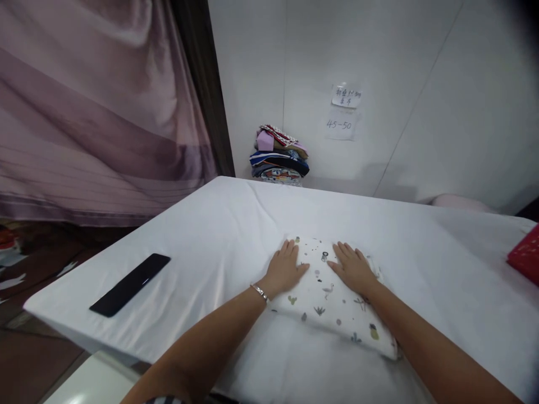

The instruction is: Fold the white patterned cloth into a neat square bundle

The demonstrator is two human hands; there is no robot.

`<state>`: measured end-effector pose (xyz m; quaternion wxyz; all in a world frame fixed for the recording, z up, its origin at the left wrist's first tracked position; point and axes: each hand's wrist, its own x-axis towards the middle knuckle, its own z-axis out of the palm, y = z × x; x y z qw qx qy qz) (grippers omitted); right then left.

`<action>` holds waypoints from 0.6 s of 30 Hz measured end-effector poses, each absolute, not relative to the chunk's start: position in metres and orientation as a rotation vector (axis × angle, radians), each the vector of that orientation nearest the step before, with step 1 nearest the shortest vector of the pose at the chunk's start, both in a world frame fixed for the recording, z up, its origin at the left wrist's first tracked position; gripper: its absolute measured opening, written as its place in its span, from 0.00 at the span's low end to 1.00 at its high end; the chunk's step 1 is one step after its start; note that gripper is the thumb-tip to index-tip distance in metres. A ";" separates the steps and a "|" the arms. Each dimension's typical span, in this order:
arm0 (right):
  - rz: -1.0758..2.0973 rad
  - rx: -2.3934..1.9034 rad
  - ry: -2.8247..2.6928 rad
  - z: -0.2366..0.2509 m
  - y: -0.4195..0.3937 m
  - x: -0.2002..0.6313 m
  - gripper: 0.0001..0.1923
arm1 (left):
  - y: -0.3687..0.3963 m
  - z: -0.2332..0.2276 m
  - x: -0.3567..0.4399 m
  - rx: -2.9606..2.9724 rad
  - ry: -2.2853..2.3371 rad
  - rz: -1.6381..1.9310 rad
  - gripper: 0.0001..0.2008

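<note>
Cloth (332, 300), folded, lies near the table's (202, 235) front edge. Left hand (284, 269) and right hand (352, 268) press flat on it, fingers open, gripping nothing, pinning it smooth.

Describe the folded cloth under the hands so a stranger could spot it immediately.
Start at the white table. Near its front edge lies a folded white cloth, with the left hand and right hand flat on it. Small printed animals and plants set it apart from the plain tablecloth.

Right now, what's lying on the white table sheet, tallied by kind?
Folded white printed cloth, under both flat hands: 1
Flat black rectangular phone-like slab: 1
Red patterned item, cut off at the right edge: 1
Total: 3
The stack of folded colourful clothes sits beyond the table, so it is not counted.
</note>
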<state>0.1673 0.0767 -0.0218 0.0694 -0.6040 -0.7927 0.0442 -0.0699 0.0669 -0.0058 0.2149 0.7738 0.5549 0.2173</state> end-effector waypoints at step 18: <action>0.574 -1.924 -2.368 0.024 0.118 0.209 0.29 | 0.125 0.020 -0.082 1.567 1.777 0.626 0.36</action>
